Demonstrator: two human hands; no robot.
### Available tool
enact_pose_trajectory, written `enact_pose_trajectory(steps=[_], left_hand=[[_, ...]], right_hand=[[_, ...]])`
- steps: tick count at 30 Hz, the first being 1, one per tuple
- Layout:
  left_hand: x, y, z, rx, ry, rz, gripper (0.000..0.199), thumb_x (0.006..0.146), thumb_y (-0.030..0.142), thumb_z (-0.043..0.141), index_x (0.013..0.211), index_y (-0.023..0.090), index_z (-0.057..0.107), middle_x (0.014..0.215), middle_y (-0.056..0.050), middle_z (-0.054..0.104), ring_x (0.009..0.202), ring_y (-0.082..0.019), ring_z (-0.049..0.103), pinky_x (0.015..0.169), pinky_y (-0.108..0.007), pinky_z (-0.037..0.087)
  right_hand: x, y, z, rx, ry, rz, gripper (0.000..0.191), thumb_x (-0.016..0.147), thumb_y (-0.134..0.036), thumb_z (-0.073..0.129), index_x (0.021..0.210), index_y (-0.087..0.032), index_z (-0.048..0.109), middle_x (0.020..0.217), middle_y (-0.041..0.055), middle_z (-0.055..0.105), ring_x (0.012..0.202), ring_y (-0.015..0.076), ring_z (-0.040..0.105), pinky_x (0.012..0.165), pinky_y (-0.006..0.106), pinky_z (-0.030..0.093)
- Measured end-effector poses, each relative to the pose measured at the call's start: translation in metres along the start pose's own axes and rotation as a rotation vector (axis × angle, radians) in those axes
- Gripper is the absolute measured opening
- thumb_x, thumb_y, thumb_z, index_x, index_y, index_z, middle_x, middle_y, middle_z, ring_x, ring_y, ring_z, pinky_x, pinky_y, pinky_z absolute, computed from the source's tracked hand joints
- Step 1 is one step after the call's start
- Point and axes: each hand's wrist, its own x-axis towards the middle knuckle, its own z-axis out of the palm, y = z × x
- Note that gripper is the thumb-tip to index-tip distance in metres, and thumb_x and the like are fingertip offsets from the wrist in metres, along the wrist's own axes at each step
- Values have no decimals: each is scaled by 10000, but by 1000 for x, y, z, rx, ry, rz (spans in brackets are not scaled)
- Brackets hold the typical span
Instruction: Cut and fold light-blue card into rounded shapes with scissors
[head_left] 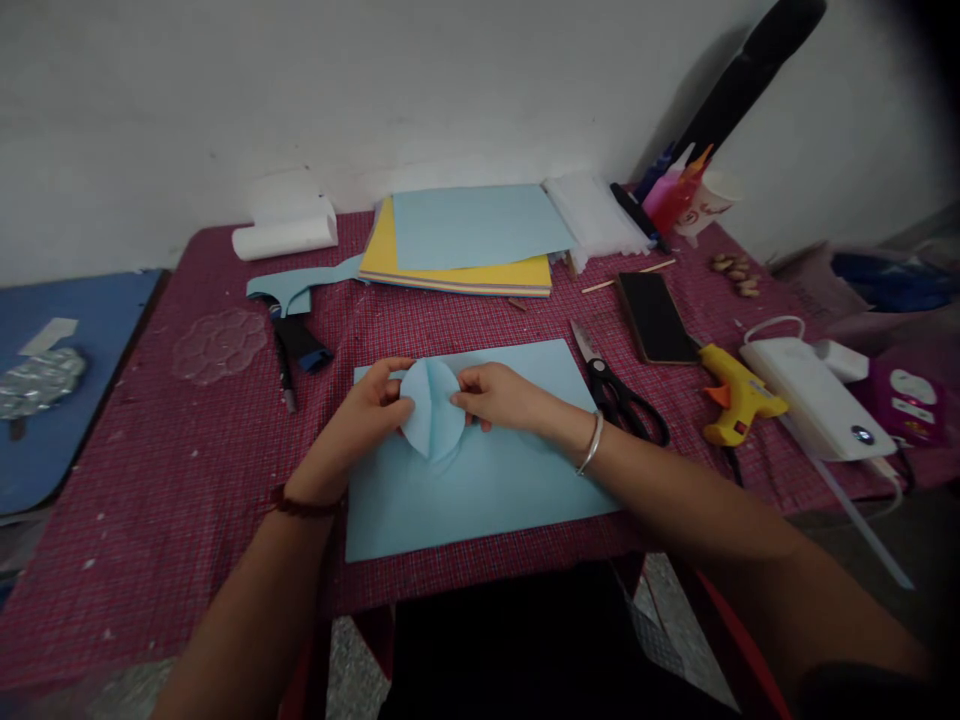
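A light blue paper circle point(442, 418) with a crease down its middle is held up between my two hands. My left hand point(372, 402) pinches its left edge between thumb and fingers. On the opposite edge, my right hand point(491, 395) grips with thumb and forefinger. Beneath lies a light blue paper sheet point(480, 495), flat on the table. Black-handled scissors point(619, 390) rest at the sheet's right edge, blades pointing away from me.
Stacked colored paper point(480, 230), a white roll point(285, 236) and blue paper scraps point(300, 285) lie at the back. To the right are a dark phone-like slab point(657, 318), a yellow glue gun point(739, 395) and a white power bank point(817, 400). A marker point(284, 370) lies left.
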Motion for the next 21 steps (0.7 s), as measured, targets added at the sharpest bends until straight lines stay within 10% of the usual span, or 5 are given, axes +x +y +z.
enact_pose_trajectory(steps=[4,12,21], left_hand=[[-7,7,-7,-107,98,12,729,671,188,552,1380,258,394,615,67,516,450,-74,401,433,-193,305],[-13,10,-18,262,44,-39,309,689,203,506,893,172,735,435,59,361,387,-70,251,388,-212,144],[-8,4,-18,410,78,56,220,702,307,605,860,175,680,556,30,506,492,-112,462,455,-226,371]], right_hand=[[2,0,1,-72,9,20,190,834,-209,505,649,-165,509,590,-6,626,398,64,512,458,205,393],[-3,-7,1,-193,24,21,209,816,-239,527,620,-174,494,528,-16,578,437,75,493,487,218,352],[-2,-5,6,-406,83,-52,244,800,-249,535,569,-184,490,533,-9,538,526,106,447,531,260,284]])
